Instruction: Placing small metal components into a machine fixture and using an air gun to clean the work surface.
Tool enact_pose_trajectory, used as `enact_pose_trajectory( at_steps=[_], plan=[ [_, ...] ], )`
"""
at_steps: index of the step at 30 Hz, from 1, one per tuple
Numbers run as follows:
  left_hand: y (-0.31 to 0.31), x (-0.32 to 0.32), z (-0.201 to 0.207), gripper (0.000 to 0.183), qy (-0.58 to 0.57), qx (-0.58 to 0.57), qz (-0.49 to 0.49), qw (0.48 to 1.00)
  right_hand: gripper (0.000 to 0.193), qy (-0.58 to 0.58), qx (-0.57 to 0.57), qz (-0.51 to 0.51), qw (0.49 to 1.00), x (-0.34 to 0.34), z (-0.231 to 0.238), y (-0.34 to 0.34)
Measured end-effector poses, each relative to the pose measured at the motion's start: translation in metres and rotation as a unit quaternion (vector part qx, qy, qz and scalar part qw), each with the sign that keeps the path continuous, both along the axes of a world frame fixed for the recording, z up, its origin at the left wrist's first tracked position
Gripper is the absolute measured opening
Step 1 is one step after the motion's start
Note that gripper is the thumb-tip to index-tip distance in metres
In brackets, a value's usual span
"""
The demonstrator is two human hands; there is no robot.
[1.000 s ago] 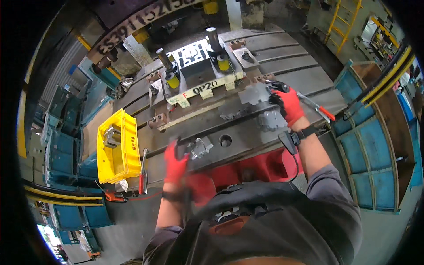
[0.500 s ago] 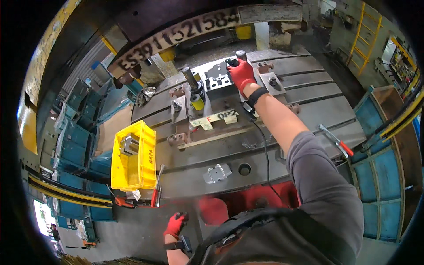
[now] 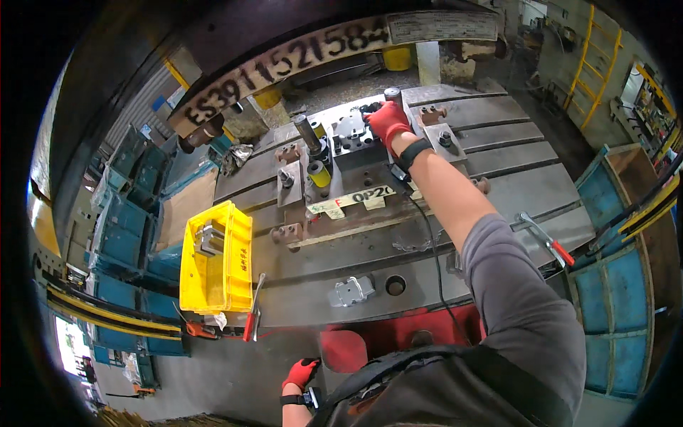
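My right hand (image 3: 388, 121), in a red glove, reaches to the far side of the press bed. Its fingers curl against a small dark object (image 3: 371, 109) at the right edge of the die block (image 3: 356, 151); the fingers hide most of it. A flat grey metal part (image 3: 348, 127) lies on the die beside the fingertips. Low near my body, over the floor, my left hand (image 3: 302, 371) has its red-gloved fingers curled in, with nothing seen in them. A shaped silver metal piece (image 3: 352, 290) rests on the near part of the bed.
A yellow bin (image 3: 238, 267) with metal parts (image 3: 210, 238) stands at the bed's left edge. Red-handled tools lie beside it (image 3: 250, 324) and at right (image 3: 562, 252). Guide posts (image 3: 307, 132) flank the die. A cable (image 3: 435, 270) crosses the bed; a beam (image 3: 284, 64) hangs above.
My left hand has moved down and a little right, turning its fingers inward. My right hand stays at the die's right edge. The view has shifted slightly.
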State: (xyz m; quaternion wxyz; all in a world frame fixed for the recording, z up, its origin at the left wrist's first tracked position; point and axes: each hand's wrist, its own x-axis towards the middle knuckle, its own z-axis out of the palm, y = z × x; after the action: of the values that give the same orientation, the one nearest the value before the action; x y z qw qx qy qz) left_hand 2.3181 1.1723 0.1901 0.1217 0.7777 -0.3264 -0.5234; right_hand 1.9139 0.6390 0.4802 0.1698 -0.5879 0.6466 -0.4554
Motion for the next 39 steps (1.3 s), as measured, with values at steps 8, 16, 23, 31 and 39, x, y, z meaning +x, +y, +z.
enact_pose_trajectory(
  at_steps=[8, 16, 23, 31, 39],
  plan=[
    [0.012, -0.004, -0.005, 0.035, -0.066, -0.031, -0.013, 0.997, 0.017, 0.24, -0.042, -0.003, 0.97, 0.027, 0.011, 0.017],
    [0.023, -0.002, -0.022, 0.034, -0.02, 0.007, -0.027, 0.999, 0.039, 0.416, -0.097, -0.066, 0.902, 0.035, 0.009, 0.055],
    [-0.001, -0.025, 0.007, 0.037, -0.064, -0.028, -0.109, 0.992, 0.058, 0.397, -0.085, 0.149, 0.901, 0.026, -0.013, 0.094],
    [-0.008, -0.02, -0.003, 0.044, -0.022, -0.044, -0.101, 0.994, 0.069, 0.388, -0.103, 0.199, 0.894, 0.025, 0.002, 0.129],
    [-0.011, -0.029, 0.018, 0.045, -0.051, -0.026, -0.074, 0.996, 0.077, 0.407, -0.025, 0.138, 0.903, 0.044, 0.01, 0.108]
  ],
)
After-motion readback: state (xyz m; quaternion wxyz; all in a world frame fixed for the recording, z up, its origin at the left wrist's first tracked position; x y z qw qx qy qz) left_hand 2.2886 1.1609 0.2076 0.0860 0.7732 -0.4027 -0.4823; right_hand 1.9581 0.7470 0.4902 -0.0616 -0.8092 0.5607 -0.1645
